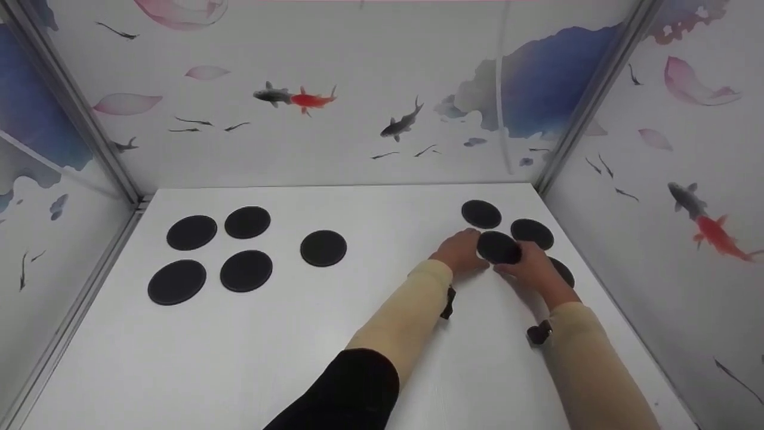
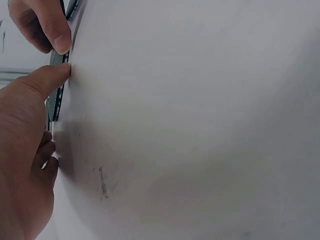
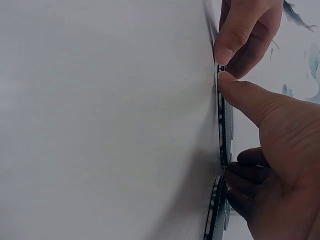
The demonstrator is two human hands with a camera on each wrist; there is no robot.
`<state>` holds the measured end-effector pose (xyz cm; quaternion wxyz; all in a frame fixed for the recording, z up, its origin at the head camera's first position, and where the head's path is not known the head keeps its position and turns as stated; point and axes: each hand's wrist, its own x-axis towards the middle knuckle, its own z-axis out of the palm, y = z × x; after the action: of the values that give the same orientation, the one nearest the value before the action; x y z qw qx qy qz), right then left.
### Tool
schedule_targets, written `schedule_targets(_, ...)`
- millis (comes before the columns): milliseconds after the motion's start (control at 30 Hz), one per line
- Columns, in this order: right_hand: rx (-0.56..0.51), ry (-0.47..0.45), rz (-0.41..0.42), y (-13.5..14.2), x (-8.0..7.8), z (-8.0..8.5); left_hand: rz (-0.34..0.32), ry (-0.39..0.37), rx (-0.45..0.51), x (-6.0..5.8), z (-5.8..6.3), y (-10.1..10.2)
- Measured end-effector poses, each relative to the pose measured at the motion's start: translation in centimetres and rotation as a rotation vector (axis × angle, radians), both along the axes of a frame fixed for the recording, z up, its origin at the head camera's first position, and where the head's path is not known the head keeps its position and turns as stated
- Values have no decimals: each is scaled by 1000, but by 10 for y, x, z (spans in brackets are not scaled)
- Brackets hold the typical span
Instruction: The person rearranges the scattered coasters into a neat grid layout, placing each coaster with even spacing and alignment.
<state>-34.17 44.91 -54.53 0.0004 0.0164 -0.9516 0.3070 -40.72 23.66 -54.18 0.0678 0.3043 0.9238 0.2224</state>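
Note:
A round black coaster (image 1: 497,247) lies on or just over the white table at the right, between my two hands. My left hand (image 1: 461,253) holds its left edge, with the thumb at the near rim. The right hand (image 1: 535,272) grips its right side, fingers curled behind and thumb at the near rim. Seen edge-on in the right wrist view, the coaster (image 3: 223,120) has a dark rim with pale marks. Around it are more black coasters: one behind (image 1: 481,214), one behind right (image 1: 532,233), and one (image 1: 562,272) partly hidden by the right hand.
At the left of the table (image 1: 334,346) lie several more black coasters, four in a loose square, such as the near-left coaster (image 1: 177,282), and a single coaster (image 1: 323,248) to their right. Printed walls (image 1: 358,143) enclose the table at back and sides.

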Motion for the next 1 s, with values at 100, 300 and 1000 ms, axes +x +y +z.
schedule_targets(100,7,-17,-5,2,1,-1,-23,9,11,1,-2,1)
schedule_targets(300,-3,-29,2,4,0,-1,-16,-7,49,7,0,-2)
schedule_targets(1000,-13,-14,-30,3,-1,-1,-32,42,62,-6,-8,8)
